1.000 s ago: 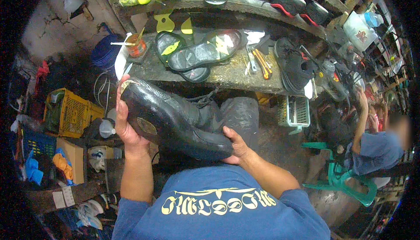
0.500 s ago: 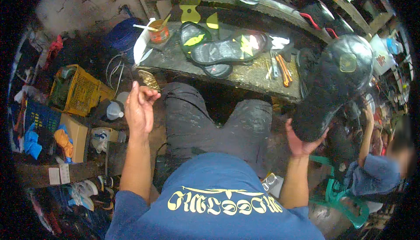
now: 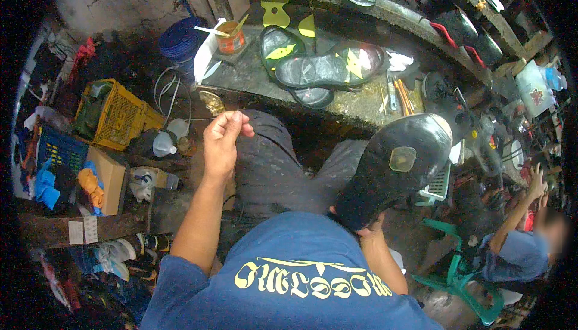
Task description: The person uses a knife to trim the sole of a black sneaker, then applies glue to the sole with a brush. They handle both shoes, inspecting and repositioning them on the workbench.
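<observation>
My right hand (image 3: pixel 374 226) grips the narrow end of a black shoe (image 3: pixel 376 170), its underside turned up with a pale rounded patch (image 3: pixel 403 159) on it. The shoe slants over my right thigh, and its wide end points at the bench. Above my left thigh, my left hand (image 3: pixel 224 143) is closed, thumb against curled fingers. A thin pale line runs beside its fingertips, but what they pinch is too small to tell. Just beyond it lies a shiny gold-brown object (image 3: pixel 211 102). Black shoe soles (image 3: pixel 322 70) with yellow pieces lie on the low bench (image 3: pixel 241 81).
An orange can (image 3: pixel 230 41) with sticks in it stands at the bench's left end; slim tools (image 3: pixel 400 96) lie at its right. A yellow crate (image 3: pixel 123 113) is to my left. At right are a green chair frame (image 3: pixel 460 279) and another person's raised hand (image 3: pixel 534 179).
The shoe has come in from the right, nearer my body, in my right hand. My left hand has moved right, and its fingers have curled closed.
</observation>
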Tool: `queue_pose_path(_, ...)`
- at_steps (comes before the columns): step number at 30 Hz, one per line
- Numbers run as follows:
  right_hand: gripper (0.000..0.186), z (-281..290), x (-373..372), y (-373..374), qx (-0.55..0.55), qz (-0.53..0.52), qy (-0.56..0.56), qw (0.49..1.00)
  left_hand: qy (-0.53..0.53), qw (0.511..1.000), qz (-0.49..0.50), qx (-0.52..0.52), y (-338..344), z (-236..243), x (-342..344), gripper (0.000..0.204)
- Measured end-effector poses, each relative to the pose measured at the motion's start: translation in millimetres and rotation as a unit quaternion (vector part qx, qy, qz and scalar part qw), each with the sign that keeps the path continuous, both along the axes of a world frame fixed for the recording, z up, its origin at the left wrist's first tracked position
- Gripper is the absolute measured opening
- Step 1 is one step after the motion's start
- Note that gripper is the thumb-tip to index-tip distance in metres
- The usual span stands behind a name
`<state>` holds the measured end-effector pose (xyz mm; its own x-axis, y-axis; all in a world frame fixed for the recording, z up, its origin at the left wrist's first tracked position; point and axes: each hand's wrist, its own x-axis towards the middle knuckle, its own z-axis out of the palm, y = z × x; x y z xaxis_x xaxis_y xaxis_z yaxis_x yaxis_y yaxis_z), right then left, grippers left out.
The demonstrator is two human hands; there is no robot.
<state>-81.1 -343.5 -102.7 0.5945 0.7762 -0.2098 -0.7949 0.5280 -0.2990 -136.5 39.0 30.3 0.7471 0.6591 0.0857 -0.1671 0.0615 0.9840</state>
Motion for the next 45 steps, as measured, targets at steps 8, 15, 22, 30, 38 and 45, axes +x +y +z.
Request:
queue_pose_path(8, 0.104, -2, 4, 9, 0.016, 0.038, 0.0, 0.999, -0.056, 0.998, -0.03, -0.014, -2, 9, 1, 0.031)
queue_pose_path(15, 0.104, 18, 2, 14, 0.03, 0.048, -0.024, 0.998, -0.054, 0.997, 0.006, -0.057, -4, 24, 3, 0.025)
queue_pose_path(22, 0.104, 26, 2, 20, 0.03, 0.044, -0.015, 0.998, 0.033, 0.998, -0.039, 0.026, 24, 12, 36, 0.025)
queue_pose_path(30, 0.104, 38, 8, 27, 0.035, 0.034, -0.013, 0.999, 0.171, 0.965, -0.06, 0.188, 68, 4, 158, 0.038)
queue_pose_path(38, 0.107, 31, 8, 22, 0.054, 0.021, 0.005, 0.998, 0.269, 0.858, -0.227, 0.375, 58, 14, 217, 0.049)
queue_pose_path(45, 0.109, 20, 7, 18, 0.067, 0.015, -0.005, 0.998, 0.227, 0.915, -0.332, -0.04, -27, 5, 158, 0.025)
